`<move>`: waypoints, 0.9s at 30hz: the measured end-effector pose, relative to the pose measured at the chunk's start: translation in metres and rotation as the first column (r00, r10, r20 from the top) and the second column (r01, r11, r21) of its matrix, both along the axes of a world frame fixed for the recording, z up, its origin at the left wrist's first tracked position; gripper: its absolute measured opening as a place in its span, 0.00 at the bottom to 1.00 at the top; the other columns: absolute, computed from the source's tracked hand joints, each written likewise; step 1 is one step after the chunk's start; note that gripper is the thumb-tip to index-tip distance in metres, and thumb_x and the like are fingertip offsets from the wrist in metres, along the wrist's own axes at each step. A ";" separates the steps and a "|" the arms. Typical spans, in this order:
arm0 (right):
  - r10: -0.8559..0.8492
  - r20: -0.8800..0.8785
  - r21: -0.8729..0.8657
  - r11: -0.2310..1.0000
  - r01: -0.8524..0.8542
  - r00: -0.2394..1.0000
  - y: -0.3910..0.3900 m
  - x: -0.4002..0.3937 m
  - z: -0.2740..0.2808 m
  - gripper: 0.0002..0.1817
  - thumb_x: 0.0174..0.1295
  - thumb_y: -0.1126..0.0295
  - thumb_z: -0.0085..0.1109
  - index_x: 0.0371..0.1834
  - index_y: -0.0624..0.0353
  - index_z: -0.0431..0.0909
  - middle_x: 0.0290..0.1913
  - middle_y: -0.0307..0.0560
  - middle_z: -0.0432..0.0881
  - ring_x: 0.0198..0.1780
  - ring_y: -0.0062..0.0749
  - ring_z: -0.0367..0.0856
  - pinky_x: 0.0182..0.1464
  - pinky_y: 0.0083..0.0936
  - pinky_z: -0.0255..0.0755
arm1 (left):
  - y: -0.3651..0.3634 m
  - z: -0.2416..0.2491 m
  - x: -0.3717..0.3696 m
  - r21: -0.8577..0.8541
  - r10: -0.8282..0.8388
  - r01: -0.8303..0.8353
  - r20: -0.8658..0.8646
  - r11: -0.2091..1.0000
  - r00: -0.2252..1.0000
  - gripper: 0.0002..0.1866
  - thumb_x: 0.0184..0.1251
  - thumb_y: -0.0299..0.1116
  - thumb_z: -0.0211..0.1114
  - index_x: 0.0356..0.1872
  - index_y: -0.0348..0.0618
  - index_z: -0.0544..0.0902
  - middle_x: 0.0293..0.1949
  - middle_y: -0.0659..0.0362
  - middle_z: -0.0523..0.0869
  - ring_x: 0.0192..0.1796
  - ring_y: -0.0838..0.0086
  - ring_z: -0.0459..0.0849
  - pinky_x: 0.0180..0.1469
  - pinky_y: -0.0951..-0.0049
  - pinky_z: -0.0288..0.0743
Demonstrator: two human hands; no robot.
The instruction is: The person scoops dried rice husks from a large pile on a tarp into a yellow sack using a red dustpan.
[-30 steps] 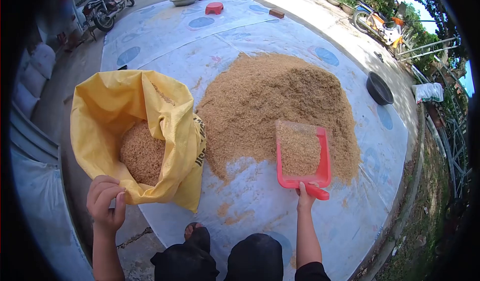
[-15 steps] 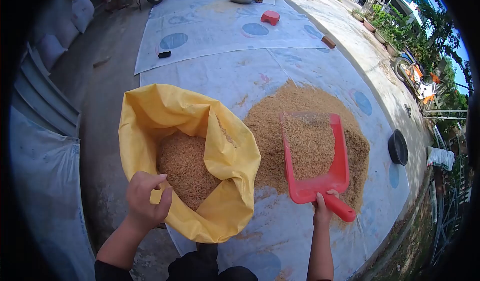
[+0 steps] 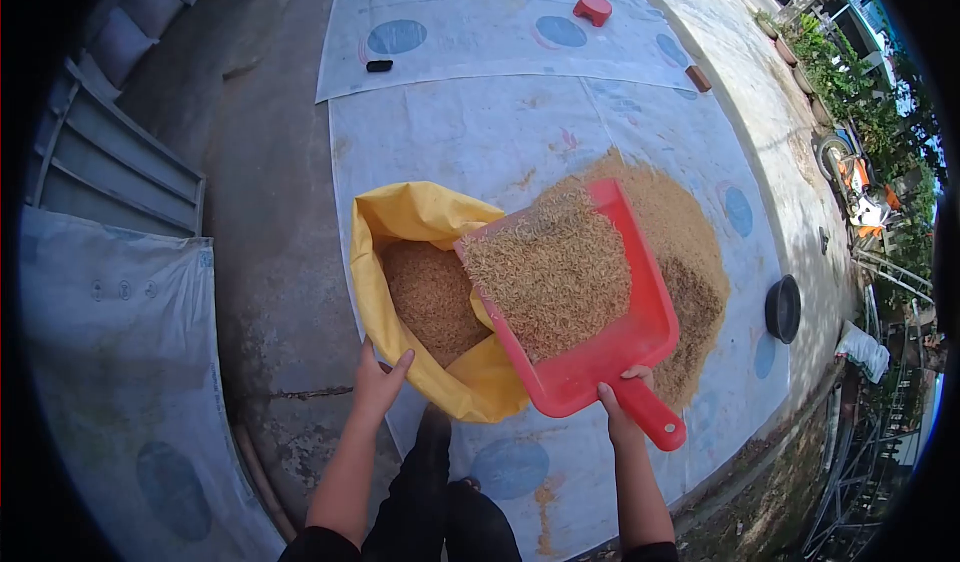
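My right hand [image 3: 622, 402] grips the handle base of a red dustpan [image 3: 610, 362], its thumb on top. The pan is heaped with straw-coloured grain [image 3: 555, 272] that looks like unhusked rice. Its front left edge overlaps the right side of a yellow sack [image 3: 375, 292] and hides part of the mouth. The sack stands open, with browner-looking grain [image 3: 430, 297] inside. My left hand [image 3: 378, 384] is at the sack's near left side, thumb and fingers apart, seemingly touching the outside. Behind the dustpan a pile of grain [image 3: 690, 232] lies on the ground sheet.
A pale printed sheet [image 3: 450, 132] covers the ground. On it are a red stool [image 3: 593, 10], a black object [image 3: 379, 66], a brick [image 3: 698, 79] and a dark basin [image 3: 783, 309]. Metal panels [image 3: 120, 152] and a hanging sheet [image 3: 110, 362] stand left; a motorbike [image 3: 858, 187] is parked right.
The loaded dustpan has moved left and up from above the pile to the sack's mouth. My left hand has come to the sack's outer side. The view has shifted.
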State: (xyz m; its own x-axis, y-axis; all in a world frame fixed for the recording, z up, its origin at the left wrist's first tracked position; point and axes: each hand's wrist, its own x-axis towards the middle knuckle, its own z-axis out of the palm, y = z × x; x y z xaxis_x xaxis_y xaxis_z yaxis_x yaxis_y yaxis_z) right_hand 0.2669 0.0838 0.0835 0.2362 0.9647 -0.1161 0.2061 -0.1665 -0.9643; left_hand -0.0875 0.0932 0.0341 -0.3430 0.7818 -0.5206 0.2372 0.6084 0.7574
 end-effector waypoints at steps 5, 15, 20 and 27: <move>0.081 0.031 -0.071 0.994 -0.079 0.996 -0.018 -0.041 0.030 0.21 0.49 0.80 0.65 0.41 0.52 0.65 0.41 0.40 0.69 0.44 0.24 0.69 0.48 0.23 0.67 | -0.008 -0.037 -0.012 0.050 -0.044 0.046 -0.056 0.998 0.998 0.28 0.55 0.30 0.59 0.60 0.37 0.65 0.46 0.44 0.80 0.49 0.53 0.80 0.50 0.61 0.72; 0.390 -0.089 -0.253 0.881 -0.400 0.916 -0.006 -0.057 0.025 0.19 0.50 0.76 0.67 0.40 0.52 0.65 0.35 0.35 0.70 0.37 0.19 0.71 0.39 0.19 0.69 | -0.023 -0.006 -0.034 0.139 -0.076 0.083 -0.052 0.987 0.996 0.21 0.57 0.28 0.55 0.54 0.36 0.69 0.43 0.44 0.80 0.47 0.53 0.80 0.49 0.63 0.72; 0.431 -0.276 -0.307 0.807 -0.504 0.859 0.028 -0.058 0.005 0.19 0.50 0.75 0.68 0.38 0.52 0.65 0.35 0.33 0.72 0.38 0.18 0.72 0.39 0.21 0.71 | -0.037 -0.021 -0.034 0.141 -0.045 0.054 -0.071 0.989 0.996 0.19 0.57 0.28 0.55 0.51 0.34 0.71 0.43 0.44 0.80 0.47 0.56 0.80 0.49 0.64 0.72; 0.492 -0.290 -0.480 0.667 -0.570 0.821 0.075 -0.067 -0.015 0.17 0.48 0.74 0.68 0.36 0.56 0.69 0.33 0.36 0.74 0.38 0.22 0.75 0.40 0.23 0.72 | -0.037 -0.015 -0.026 0.192 -0.007 0.017 -0.051 0.981 0.999 0.22 0.56 0.26 0.53 0.54 0.34 0.70 0.43 0.46 0.80 0.47 0.58 0.80 0.49 0.65 0.72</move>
